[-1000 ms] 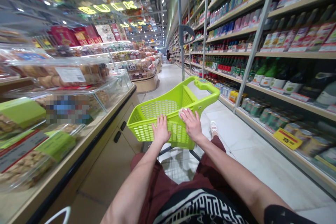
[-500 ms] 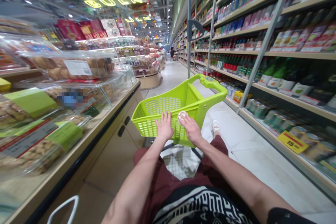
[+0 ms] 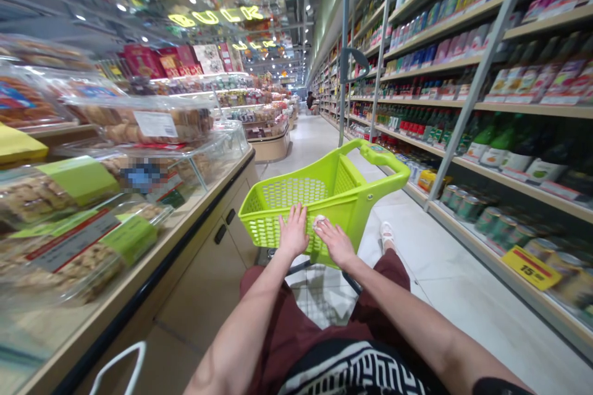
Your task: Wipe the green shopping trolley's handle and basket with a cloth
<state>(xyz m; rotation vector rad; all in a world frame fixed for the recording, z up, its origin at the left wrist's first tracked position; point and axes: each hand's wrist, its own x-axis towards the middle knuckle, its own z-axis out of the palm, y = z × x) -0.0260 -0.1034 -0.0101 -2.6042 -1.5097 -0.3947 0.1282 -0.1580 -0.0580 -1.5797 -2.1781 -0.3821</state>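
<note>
A bright green shopping cart [image 3: 354, 213] with a perforated basket stands in front of me, its handle at the right. My left hand [image 3: 293, 236] lies with outstretched fingers against the basket's near side, fingertips close to the rim, and holds nothing. Just to its right, my right hand [image 3: 337, 243] presses a small crumpled white wipe [image 3: 319, 221] against the same side panel. The wipe sticks out past the fingertips; the rest is hidden beneath them.
At left runs a display counter [image 3: 204, 216] with clear boxes of snacks [image 3: 152, 120]. Shelves [image 3: 532, 110] of bottles and cans line the right, beside a grey post [image 3: 345, 74]. A person [image 3: 311, 102] is far down the tiled aisle [image 3: 308, 136].
My right hand has moved the wipe a little left and down along the cart's side. My left hand stays on the basket. The whole view has shifted slightly.
</note>
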